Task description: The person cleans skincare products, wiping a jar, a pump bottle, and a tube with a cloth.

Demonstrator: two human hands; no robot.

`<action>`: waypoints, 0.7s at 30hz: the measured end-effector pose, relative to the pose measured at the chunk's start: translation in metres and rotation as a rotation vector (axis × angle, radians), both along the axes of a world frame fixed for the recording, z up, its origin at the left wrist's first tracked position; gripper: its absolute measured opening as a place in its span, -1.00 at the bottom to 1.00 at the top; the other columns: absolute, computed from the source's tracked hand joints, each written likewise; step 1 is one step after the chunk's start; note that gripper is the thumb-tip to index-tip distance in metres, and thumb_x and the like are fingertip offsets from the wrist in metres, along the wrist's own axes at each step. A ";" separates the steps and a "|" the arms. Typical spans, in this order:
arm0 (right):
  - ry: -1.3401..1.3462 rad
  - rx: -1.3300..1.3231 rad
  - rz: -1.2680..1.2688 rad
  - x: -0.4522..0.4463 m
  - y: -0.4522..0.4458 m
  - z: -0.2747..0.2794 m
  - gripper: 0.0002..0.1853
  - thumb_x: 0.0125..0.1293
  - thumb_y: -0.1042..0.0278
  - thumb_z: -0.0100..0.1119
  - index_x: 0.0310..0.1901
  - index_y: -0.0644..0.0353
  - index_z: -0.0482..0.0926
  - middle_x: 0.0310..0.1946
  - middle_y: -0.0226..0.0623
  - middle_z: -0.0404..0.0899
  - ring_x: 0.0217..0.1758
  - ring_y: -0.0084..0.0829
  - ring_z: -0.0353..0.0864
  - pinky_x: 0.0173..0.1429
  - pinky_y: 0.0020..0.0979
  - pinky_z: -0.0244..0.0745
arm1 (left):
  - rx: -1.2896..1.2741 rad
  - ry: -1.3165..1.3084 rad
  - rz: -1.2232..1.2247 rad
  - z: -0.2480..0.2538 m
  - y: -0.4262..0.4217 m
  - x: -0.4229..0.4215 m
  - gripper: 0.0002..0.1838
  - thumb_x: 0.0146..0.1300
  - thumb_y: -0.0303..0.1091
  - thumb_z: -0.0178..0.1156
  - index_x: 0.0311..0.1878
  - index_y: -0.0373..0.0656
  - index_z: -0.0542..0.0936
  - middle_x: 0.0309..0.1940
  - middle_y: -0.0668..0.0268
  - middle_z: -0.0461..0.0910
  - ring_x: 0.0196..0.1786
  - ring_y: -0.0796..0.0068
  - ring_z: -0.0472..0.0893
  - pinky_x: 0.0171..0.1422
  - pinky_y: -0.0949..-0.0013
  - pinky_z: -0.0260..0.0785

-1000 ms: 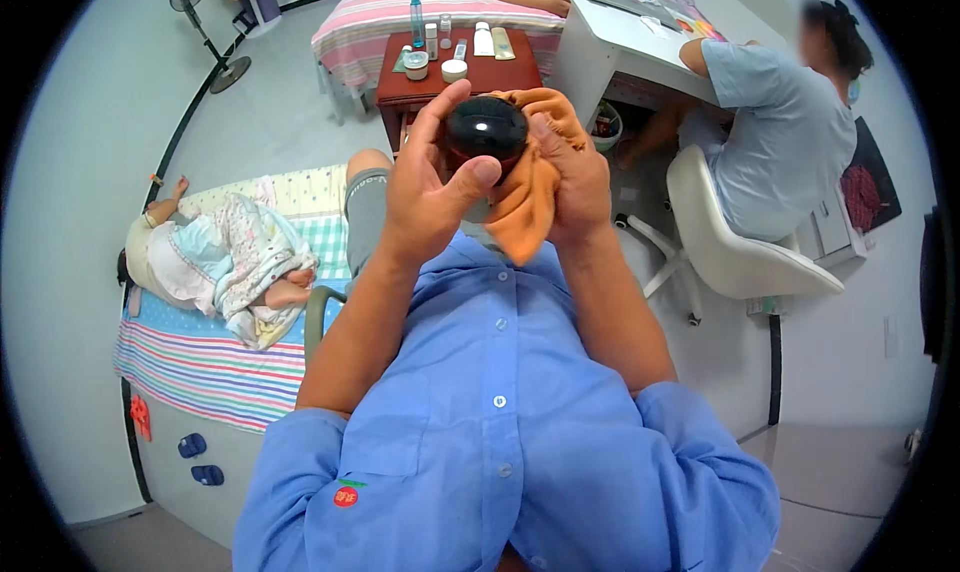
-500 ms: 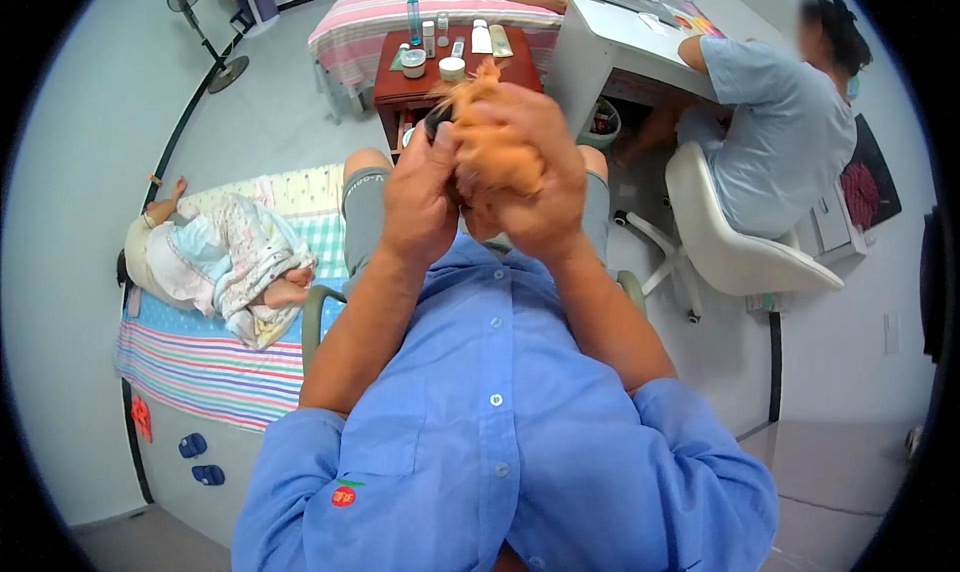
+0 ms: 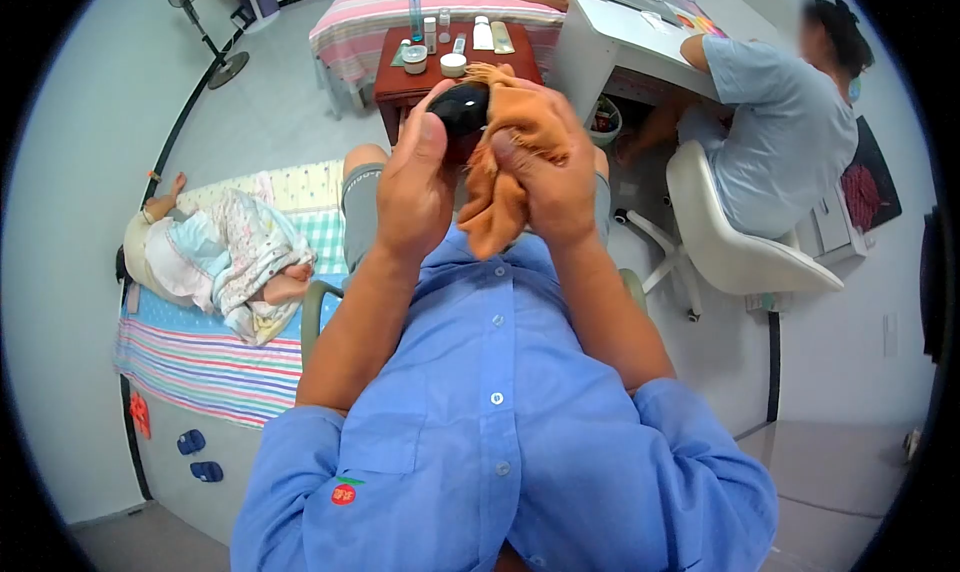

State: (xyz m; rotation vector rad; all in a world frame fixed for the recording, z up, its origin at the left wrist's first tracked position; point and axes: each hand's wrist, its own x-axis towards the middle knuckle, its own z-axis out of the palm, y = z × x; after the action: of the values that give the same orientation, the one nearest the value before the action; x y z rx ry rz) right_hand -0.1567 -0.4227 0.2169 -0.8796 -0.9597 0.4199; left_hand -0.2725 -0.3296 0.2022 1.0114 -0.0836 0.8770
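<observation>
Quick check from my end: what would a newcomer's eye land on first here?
Probably the orange cloth in the right hand, pressed against a glossy black rounded object that the left hand holds, at upper center. Next, perhaps the red-brown table of bottles and jars just beyond, and the person in the white chair at right.

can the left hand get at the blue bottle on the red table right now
Probably not as it is: the left hand is gripping a glossy black object, and a jar stands in front of the blue bottle. Emptied, it could likely pass over the jar.
</observation>
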 end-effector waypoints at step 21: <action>0.611 -0.073 0.334 0.041 0.008 -0.024 -0.70 0.52 0.36 0.22 0.19 0.27 0.55 0.02 -0.19 0.69 0.00 -0.38 0.75 0.07 -0.35 0.75 | 0.209 0.003 0.361 -0.010 0.002 0.028 -0.25 0.41 -0.21 0.39 0.50 -0.30 0.25 0.20 0.13 0.56 0.16 0.38 0.62 0.33 0.33 0.48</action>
State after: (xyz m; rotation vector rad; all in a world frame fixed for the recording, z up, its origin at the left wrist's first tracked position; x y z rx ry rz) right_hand -0.1153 -0.4150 0.1928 -0.5948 -0.5204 0.9526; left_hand -0.2447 -0.3273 0.1918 1.2453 0.0113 1.2135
